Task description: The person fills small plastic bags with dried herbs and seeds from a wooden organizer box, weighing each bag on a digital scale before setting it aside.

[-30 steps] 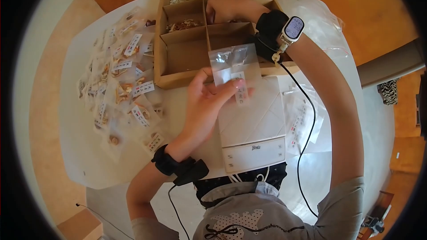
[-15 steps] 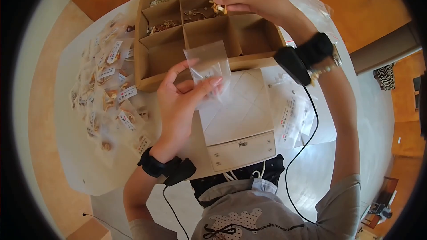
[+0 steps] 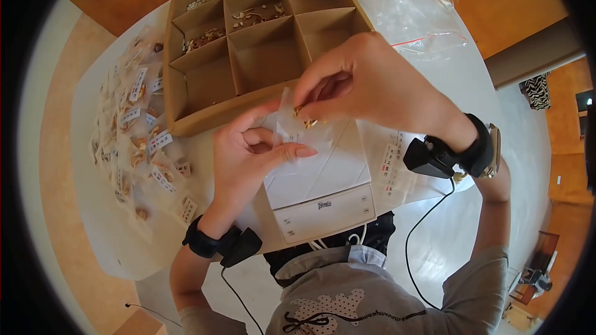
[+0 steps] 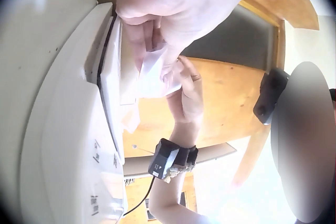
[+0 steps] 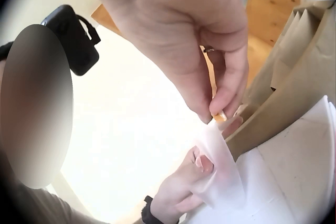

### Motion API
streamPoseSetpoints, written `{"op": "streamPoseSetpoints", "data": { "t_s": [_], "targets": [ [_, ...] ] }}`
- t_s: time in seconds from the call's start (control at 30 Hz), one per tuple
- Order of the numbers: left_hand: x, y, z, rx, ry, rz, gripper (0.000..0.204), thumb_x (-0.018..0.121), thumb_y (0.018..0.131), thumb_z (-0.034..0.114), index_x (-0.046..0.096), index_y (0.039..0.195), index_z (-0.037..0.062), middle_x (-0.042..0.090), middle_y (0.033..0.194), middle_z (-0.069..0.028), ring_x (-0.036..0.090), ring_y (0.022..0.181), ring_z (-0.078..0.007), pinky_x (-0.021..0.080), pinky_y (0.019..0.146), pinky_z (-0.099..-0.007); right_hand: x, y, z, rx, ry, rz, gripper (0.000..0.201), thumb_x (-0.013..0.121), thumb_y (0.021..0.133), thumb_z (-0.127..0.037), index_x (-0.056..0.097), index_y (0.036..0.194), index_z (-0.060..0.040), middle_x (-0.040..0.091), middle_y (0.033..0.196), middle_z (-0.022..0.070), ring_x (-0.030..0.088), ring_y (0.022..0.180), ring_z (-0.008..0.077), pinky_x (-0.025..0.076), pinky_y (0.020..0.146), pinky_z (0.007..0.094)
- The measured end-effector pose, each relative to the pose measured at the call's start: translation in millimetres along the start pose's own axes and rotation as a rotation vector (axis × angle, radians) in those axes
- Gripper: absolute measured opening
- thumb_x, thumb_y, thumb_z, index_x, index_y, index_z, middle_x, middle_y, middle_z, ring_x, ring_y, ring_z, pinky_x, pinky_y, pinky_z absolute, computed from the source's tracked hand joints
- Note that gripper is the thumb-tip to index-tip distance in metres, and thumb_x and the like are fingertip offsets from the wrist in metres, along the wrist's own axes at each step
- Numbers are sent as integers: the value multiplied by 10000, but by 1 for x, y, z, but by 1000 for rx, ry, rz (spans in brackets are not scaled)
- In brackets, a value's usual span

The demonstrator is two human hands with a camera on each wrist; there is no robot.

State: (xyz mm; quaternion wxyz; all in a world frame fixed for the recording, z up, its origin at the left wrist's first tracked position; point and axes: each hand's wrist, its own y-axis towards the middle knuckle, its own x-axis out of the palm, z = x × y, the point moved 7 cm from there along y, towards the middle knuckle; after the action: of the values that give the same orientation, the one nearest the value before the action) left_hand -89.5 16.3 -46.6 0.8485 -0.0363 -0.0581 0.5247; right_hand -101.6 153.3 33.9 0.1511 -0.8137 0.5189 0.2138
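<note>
My left hand (image 3: 242,155) pinches a small clear bag (image 3: 288,133) between thumb and fingers, above a white scale (image 3: 323,211). At the bag's mouth is my right hand (image 3: 372,87), its fingertips pinching small yellow-brown dried pieces (image 3: 305,119). In the right wrist view an orange piece (image 5: 218,116) shows between thumb and finger, right at the top edge of the translucent bag (image 5: 223,176). The left wrist view shows the bag (image 4: 152,74) in the left fingers, with the right hand (image 4: 186,98) beyond it.
A divided cardboard box (image 3: 239,102) stands behind the hands, some compartments holding dried pieces. Filled labelled bags (image 3: 133,142) lie in a heap at the left. Labelled bags (image 3: 394,161) lie right of the scale, and clear plastic (image 3: 410,12) lies at the back right.
My right hand has come out of the box with pieces pinched in its fingers and moved down to the bag's mouth. My left hand still holds the bag.
</note>
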Motion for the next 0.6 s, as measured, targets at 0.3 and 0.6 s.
{"op": "streamPoseSetpoints", "data": {
  "t_s": [0.3,0.6],
  "targets": [
    [9,-2,4,25,-74,-83,508,694,735,-6,481,1193,-68,657,884,-120,627,793,-116,496,672,-212,13,2,-9,-32,-51,-61,134,658,681,-51,667,800,12,642,743,131,638,720,209,502,694,272],
    [-5,4,-24,-56,-259,-53,281,594,863,237,614,1035,16,548,710,39,429,539,-19,320,464,-165,16,10,-2,43,-202,-160,235,584,848,-217,660,840,5,635,671,100,596,606,145,469,603,247]
  ]
}}
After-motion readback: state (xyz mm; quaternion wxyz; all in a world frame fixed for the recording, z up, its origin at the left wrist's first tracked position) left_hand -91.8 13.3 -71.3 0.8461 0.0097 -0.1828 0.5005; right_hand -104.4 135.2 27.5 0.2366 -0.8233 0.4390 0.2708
